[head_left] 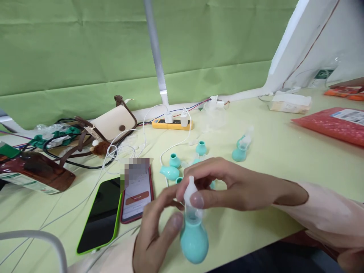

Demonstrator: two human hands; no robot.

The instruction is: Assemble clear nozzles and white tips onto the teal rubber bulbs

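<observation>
A teal bulb [194, 242] with a clear tube and a whitish pointed nozzle [191, 189] stands upright near the table's front edge. My right hand [224, 185] pinches the nozzle part between thumb and fingers. Just left of the bulb is my left hand [159, 223], thumb and fingers apart, its fingertips close to the clear tube; whether they touch it is unclear. Behind my hands lie several loose teal bulbs, among them one upright [201, 148] and one on its side [170, 173], partly hidden by my right hand. Another teal bulb with a clear part [239, 153] lies further right.
Two phones, one black with a green edge [101, 214] and one lit [138, 193], lie left. Behind are a bottle [34, 170], a cream bag [113, 123], white cables and a yellow power strip [159, 124]. A red package [332, 123] lies right.
</observation>
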